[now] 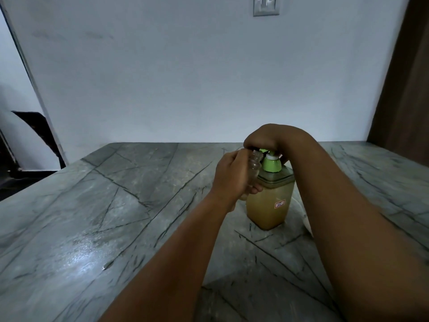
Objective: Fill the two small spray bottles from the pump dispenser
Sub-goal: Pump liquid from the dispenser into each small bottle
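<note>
A square pump dispenser (269,205) with yellowish liquid, a green pump collar and a small red-edged sticker stands on the grey stone counter (116,217). My right hand (263,137) lies curled over the green pump head from above and hides most of it. My left hand (232,176) holds a small clear spray bottle (254,169) with no cap, its open neck right under the pump's spout. The bottle's lower part is hidden by my fingers. A second small bottle is not visible.
The counter runs back to a white wall (185,77) with a switch plate (265,5) high up. A brown wooden panel (404,89) rises at the right. At the far left the counter's edge drops off beside a dark opening (30,145).
</note>
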`<state>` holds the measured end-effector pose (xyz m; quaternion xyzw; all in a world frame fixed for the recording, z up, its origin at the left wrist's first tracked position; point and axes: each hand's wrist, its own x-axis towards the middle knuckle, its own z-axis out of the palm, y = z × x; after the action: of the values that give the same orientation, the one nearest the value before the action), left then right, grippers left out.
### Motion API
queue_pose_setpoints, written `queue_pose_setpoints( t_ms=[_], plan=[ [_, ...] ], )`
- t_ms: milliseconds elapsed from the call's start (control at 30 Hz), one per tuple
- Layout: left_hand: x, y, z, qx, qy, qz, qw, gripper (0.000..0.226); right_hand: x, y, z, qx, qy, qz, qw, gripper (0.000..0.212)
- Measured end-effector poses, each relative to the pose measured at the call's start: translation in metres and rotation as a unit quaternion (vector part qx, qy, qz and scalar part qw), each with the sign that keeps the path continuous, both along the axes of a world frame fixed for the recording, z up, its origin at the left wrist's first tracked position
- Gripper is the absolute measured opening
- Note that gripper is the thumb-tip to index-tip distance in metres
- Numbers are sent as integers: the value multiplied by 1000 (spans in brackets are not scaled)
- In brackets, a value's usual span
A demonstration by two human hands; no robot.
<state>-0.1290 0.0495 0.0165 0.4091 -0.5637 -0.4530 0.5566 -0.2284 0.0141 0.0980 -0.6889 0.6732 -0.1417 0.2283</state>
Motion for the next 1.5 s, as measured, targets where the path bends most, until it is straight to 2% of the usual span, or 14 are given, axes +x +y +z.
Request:
queue_pose_setpoints(
  t_ms=[233, 733, 833, 933, 1000, 1333, 1500],
  plan=[
    [0, -2, -1, 1, -3, -1, 1000, 34, -10, -2, 4, 26, -127, -28, 991, 35],
    [1, -5, -2, -6, -10, -3, 1000, 38, 1, 6, 0, 2, -8, 16, 1000, 14],
    [1, -4, -2, -5, -11, -4, 1000, 38, 1, 4, 0, -2, -33, 10, 999, 17],
    [1, -3, -2, -10, -8, -9, 1000, 37, -5, 1, 2, -7, -110, -9, 994, 32],
    [1, -3, -2, -12, -9, -7, 1000, 36, -8, 2, 4, -7, -131, -18, 991, 32],
    [0, -2, 0, -5, -8, -1, 1000, 36, 0, 5, 1, -10, -30, 0, 1000, 12],
    [1, -1, 0, -8, -13, -1, 1000, 37, 1, 5, -1, -8, -21, -1, 1000, 11]
  ],
)
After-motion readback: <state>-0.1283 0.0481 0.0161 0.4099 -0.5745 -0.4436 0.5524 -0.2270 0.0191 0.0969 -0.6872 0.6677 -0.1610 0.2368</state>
